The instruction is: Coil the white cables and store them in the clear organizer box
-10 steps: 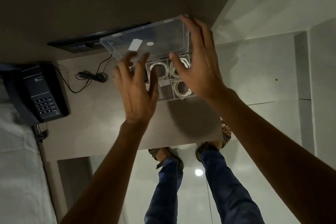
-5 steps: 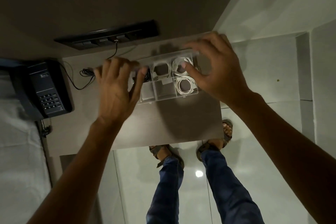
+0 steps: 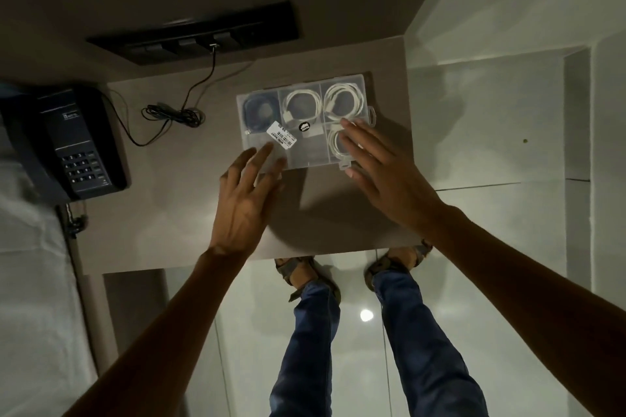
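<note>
Clear organizer box (image 3: 306,159) sits flat on the tabletop (image 3: 176,206), lid shut. Three coiled white cables (image 3: 301,105) inside: two in the far compartments, one in the near right compartment; a dark cable in the far left. Left hand (image 3: 247,200) spread wide, fingertips on the lid's near-left corner. Right hand (image 3: 382,169) flat, fingers splayed over the near-right part. Neither grips anything.

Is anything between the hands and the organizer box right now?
Nothing visible. The left hand and right hand lie open with fingertips over the near edge of the closed clear organizer box, white cables coiled inside.
</note>
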Available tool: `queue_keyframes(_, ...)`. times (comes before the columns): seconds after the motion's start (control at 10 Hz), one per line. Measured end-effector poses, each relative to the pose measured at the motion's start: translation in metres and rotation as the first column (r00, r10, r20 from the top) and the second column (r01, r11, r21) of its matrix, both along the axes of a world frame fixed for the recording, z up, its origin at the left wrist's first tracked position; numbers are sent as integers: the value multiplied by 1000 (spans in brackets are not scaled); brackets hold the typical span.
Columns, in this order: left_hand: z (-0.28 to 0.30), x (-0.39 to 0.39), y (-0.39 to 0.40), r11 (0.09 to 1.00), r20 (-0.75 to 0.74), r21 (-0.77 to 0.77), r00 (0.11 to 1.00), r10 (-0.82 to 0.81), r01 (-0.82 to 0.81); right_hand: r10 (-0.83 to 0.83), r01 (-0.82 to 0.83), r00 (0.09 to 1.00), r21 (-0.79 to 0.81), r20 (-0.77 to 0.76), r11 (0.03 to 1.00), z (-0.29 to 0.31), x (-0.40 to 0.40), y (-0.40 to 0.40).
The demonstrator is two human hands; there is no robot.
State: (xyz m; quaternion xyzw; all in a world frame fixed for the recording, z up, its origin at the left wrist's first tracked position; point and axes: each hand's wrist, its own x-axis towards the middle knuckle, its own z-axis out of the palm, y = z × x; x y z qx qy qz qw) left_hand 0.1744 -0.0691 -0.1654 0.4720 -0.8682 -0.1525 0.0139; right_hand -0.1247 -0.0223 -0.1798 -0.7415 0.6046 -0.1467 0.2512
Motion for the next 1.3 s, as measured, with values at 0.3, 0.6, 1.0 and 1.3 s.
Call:
queue_keyframes(0.3,-21,12,-8,997,17,40,997,-73,72,98,-105,990,-69,-98,992,-28,-13,-2)
queue_keyframes(0.6,-63,16,-20,989,-129,-144,990,-60,41,-74,64,996,-216,-41,974,-51,6,-1)
queue_keyframes(1.0,-52,-12,-10,988,-132,-126,988,77,-94,-112,109,994,-145,-15,983,-43,2,-11)
queue_keyframes(1.3,38,-35,-6,983,-88,13,979,183,-182,-151,157,986,-94,67,983,56,-1,3)
